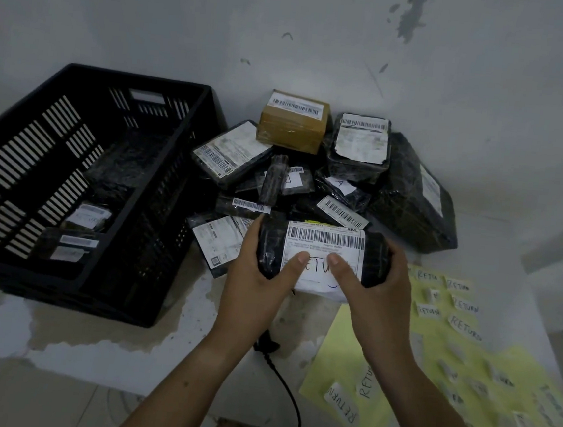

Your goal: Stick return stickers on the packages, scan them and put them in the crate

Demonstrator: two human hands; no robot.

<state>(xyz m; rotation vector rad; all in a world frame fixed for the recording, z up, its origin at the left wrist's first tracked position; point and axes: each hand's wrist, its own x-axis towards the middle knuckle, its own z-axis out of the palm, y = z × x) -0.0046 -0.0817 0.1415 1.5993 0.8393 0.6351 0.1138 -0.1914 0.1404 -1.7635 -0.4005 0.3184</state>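
Left hand (252,289) and right hand (378,298) curl around 1 black parcel (270,243), thumbs pressing its return sticker (318,279), above a stained white table (121,363) against a scuffed white wall (325,28).

left hand (257,280) grips package (325,243) end, thumb on top | right hand (380,290) likewise

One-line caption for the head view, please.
Left hand and right hand hold a package, thumbs pressing its return sticker; crate to the left, more packages behind.
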